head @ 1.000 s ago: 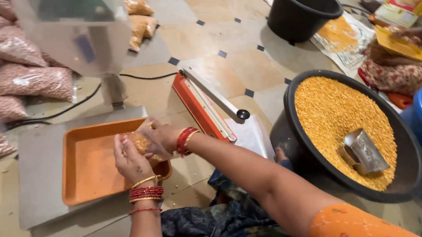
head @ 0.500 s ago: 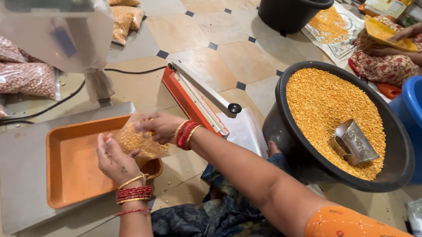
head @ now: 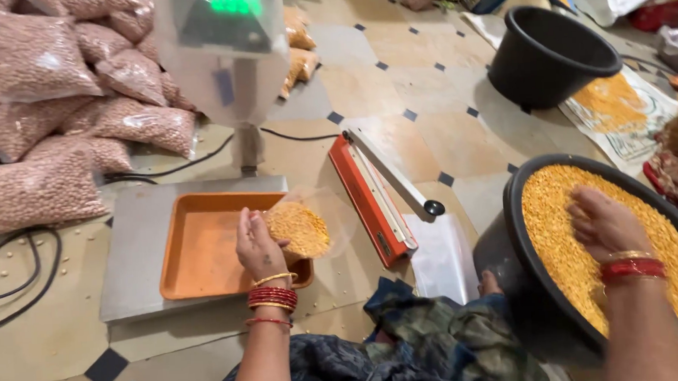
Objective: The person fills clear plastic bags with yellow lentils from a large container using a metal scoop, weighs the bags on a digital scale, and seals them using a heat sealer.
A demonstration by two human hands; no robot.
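Yellow lentils fill a clear bag [head: 301, 229] clamped in the left hand [head: 258, 247] over the orange tray [head: 203, 252]. Right of that tray, the right hand [head: 605, 224] rests in the black tub [head: 512, 243]; its grip is loose, fingers apart.

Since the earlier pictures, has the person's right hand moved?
Yes. The right hand left the bag over the orange tray and went right, into the black tub of yellow lentils.

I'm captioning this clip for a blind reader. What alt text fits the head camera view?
A person's left hand holds a clear bag of yellow lentils over an orange tray on a metal scale, while the right hand reaches into a black tub of lentils. A red heat sealer lies between them.
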